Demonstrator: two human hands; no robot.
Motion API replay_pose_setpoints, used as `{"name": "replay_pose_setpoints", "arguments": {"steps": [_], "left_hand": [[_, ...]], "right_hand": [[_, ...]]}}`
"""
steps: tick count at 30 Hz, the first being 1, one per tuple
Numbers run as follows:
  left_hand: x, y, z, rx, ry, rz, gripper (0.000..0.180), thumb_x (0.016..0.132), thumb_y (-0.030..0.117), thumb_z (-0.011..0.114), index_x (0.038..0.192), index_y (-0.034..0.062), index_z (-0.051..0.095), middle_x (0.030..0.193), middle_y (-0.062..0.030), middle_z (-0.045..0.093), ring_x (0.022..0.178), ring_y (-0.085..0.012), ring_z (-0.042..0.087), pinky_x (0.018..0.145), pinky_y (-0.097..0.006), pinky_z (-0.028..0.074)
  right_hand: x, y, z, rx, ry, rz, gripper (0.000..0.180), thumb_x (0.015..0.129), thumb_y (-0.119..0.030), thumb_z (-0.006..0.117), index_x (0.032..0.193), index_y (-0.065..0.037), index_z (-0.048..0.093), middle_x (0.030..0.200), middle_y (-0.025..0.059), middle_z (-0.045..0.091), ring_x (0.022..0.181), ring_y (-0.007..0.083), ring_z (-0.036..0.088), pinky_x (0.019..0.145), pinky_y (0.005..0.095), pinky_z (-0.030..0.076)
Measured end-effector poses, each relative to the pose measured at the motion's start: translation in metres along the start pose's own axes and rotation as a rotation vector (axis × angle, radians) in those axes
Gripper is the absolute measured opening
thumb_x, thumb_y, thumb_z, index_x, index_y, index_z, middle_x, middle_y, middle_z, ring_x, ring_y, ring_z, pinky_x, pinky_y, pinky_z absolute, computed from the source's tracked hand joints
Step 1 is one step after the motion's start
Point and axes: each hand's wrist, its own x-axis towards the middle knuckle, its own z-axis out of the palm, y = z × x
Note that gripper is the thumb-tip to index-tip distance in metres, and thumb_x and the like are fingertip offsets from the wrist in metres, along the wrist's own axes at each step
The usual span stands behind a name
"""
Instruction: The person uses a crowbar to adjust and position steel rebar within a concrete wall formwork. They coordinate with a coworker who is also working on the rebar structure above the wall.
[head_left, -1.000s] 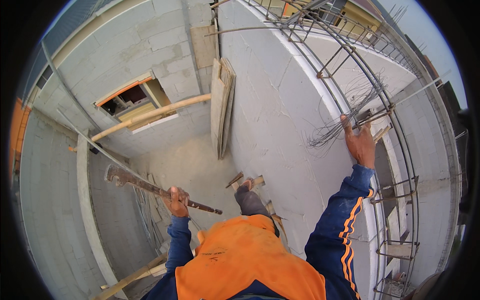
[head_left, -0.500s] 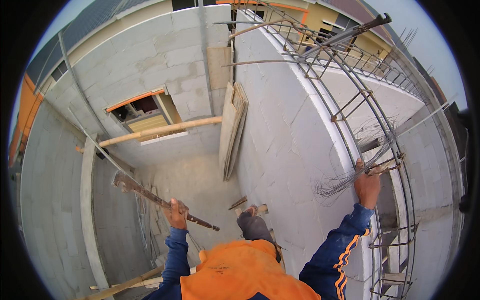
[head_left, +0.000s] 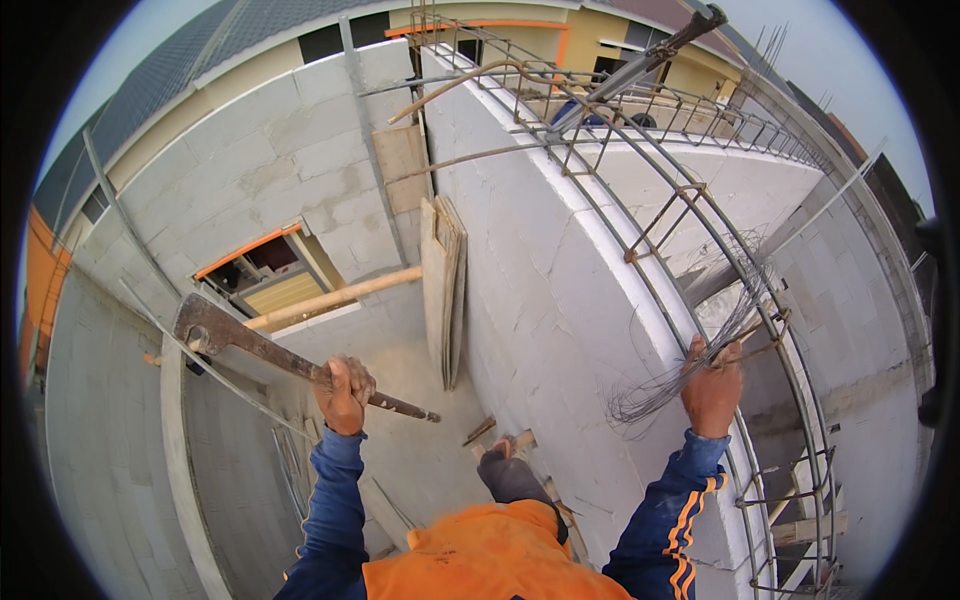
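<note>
My left hand [head_left: 345, 394] is closed round a rebar bending bar [head_left: 268, 350], long and rusty with a wide notched head. The bar slants across open space, its head up to the left and its thin end toward the wall. On the right, my right hand [head_left: 713, 392] is closed on a loose bundle of thin tie wire [head_left: 645, 402] beside the rebar cage [head_left: 690, 190]. Whether its fingers also grip a cage bar, I cannot tell. The cage runs along the top of a pale block wall [head_left: 560, 270].
Another long metal bar with a hooked end [head_left: 640, 72] lies across the cage at the upper right. Bent rods jut from the cage over the wall. Flat boards [head_left: 443, 290] lean in the corner. A bamboo pole [head_left: 345, 295] crosses below the window opening. My foot [head_left: 505, 447] rests low beside the wall.
The bending bar's head has come nearer and moved left, with my left hand slightly lower. My right hand stays at the wire and cage; the view has shifted a little.
</note>
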Motion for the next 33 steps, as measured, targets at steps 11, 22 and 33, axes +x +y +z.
{"name": "replay_pose_setpoints", "arguments": {"steps": [11, 22, 33], "left_hand": [[0.113, 0.180, 0.125, -0.201, -0.236, 0.387, 0.059, 0.088, 0.071, 0.047, 0.082, 0.0130, 0.046, 0.055, 0.0035, 0.039, 0.038, -0.0049, 0.033, 0.040, -0.021, 0.036], [0.181, 0.334, 0.196, -0.170, -0.468, 0.696, 0.030, 0.101, 0.033, 0.046, 0.080, 0.0118, 0.044, 0.061, 0.0025, 0.035, 0.046, -0.0067, 0.035, 0.053, -0.024, 0.038], [0.225, 0.368, 0.250, 0.213, 0.105, 0.980, 0.053, 0.099, 0.053, 0.044, 0.112, 0.0015, 0.041, 0.063, -0.0010, 0.040, 0.050, -0.0090, 0.040, 0.041, -0.025, 0.034]], "right_hand": [[-0.005, 0.003, 0.005, -0.064, 0.114, -0.072, 0.052, 0.089, -0.032, 0.058, 0.118, 0.010, 0.052, 0.100, 0.0292, 0.065, 0.096, 0.0427, 0.062, 0.087, 0.0476, 0.048], [-0.004, 0.002, 0.006, -0.085, 0.127, -0.068, 0.054, 0.089, -0.035, 0.060, 0.114, 0.012, 0.053, 0.095, 0.0289, 0.066, 0.094, 0.0407, 0.064, 0.085, 0.0466, 0.049], [-0.005, 0.000, 0.004, -0.090, 0.155, -0.077, 0.048, 0.089, -0.035, 0.061, 0.109, 0.008, 0.052, 0.094, 0.0276, 0.066, 0.093, 0.0406, 0.065, 0.084, 0.0471, 0.050]]}}
